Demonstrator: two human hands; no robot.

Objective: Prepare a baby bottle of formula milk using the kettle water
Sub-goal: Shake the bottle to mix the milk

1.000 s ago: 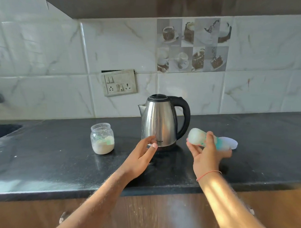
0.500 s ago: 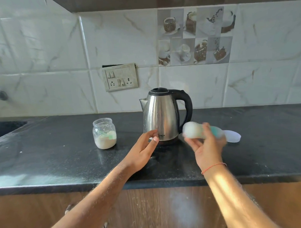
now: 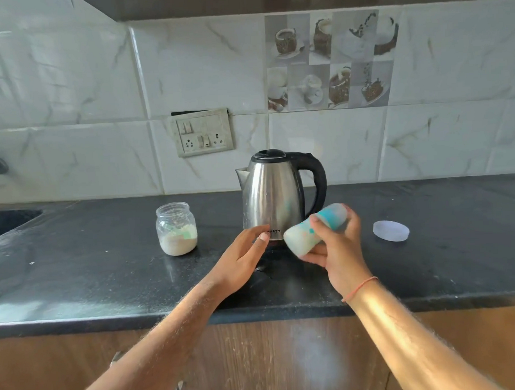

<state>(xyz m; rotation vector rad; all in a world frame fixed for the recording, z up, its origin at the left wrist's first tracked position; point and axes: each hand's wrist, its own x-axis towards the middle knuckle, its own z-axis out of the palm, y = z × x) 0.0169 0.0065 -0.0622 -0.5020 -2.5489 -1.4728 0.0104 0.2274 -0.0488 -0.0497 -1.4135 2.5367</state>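
Bottle in hand, kettle up next.

Right hand (image 3: 338,251) grips the tilted bottle (image 3: 313,232) mid-body, likely light, slick plastic; left hand (image 3: 243,253) loose-fingered, empty beside it. Beyond the grip, the kettle (image 3: 272,198) looks heavy: take its black handle (image 3: 317,184).

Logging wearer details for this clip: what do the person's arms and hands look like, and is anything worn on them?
Both forearms are bare, with no sleeves in view. The left hand shows no ring, watch or glove. The right hand is also ungloved, and a thin orange-red thread band circles its wrist. Fine hair shows along both forearms. No markings are visible.
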